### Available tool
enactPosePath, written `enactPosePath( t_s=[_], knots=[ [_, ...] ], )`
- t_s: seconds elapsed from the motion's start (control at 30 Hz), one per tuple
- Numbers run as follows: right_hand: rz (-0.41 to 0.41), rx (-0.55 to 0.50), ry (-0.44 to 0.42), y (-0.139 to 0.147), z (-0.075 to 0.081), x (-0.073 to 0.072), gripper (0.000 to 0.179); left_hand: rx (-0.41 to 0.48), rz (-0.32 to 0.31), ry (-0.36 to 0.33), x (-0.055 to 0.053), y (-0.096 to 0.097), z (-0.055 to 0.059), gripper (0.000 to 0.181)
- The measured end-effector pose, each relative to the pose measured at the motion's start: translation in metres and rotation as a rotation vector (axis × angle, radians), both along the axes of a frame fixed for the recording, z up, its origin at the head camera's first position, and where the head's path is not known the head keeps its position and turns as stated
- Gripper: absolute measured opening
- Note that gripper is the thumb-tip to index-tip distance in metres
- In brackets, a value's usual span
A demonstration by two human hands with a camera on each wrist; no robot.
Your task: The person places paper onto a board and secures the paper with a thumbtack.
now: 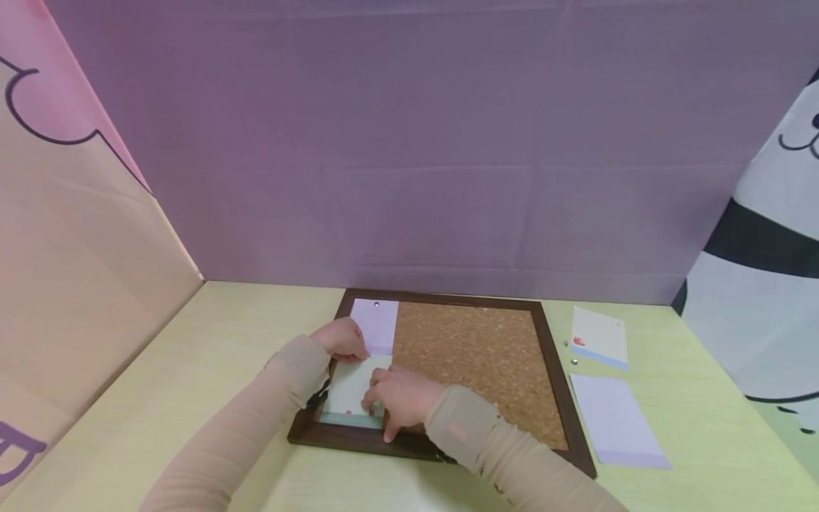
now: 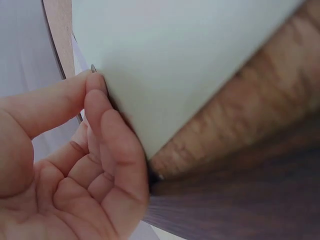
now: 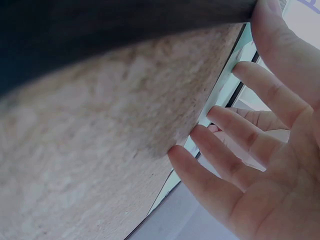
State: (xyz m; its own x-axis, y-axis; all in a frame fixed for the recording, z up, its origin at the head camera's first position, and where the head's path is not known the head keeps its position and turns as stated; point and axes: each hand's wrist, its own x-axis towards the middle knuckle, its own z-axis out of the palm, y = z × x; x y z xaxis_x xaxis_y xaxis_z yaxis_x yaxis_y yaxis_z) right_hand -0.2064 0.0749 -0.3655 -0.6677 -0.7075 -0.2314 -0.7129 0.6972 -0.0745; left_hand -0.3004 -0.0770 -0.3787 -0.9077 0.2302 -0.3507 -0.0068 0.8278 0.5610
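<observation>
A cork board (image 1: 467, 355) in a dark brown wooden frame (image 1: 563, 384) lies on the table. On its left part is a pale green card (image 1: 350, 387), below a lilac card (image 1: 376, 323) that has a silver thumbtack (image 1: 377, 304) near its top. My left hand (image 1: 342, 340) pinches a small metal thumbtack (image 2: 93, 68) between thumb and index finger at the pale green card's upper edge. The other left fingers curl beside the card. With spread fingers, my right hand (image 1: 404, 395) presses on the card's right edge and the cork, its thumb at the frame's lower bar.
Right of the board lie a white card (image 1: 600, 338) with a red print and blue border, and a lilac card (image 1: 617, 419). A silver thumbtack (image 1: 574, 362) sits beside them. A purple cloth backdrop (image 1: 416, 142) rises behind the table (image 1: 256, 334).
</observation>
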Motion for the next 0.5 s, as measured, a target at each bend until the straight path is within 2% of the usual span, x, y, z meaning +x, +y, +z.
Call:
enactPosePath(
  t_s=[0.5],
  knots=[
    [0.001, 0.010, -0.006, -0.0004, -0.0008, -0.0011, 0.045, -0.017, -0.002, 0.001, 0.0000, -0.0001, 0.0011, 0.024]
  ],
)
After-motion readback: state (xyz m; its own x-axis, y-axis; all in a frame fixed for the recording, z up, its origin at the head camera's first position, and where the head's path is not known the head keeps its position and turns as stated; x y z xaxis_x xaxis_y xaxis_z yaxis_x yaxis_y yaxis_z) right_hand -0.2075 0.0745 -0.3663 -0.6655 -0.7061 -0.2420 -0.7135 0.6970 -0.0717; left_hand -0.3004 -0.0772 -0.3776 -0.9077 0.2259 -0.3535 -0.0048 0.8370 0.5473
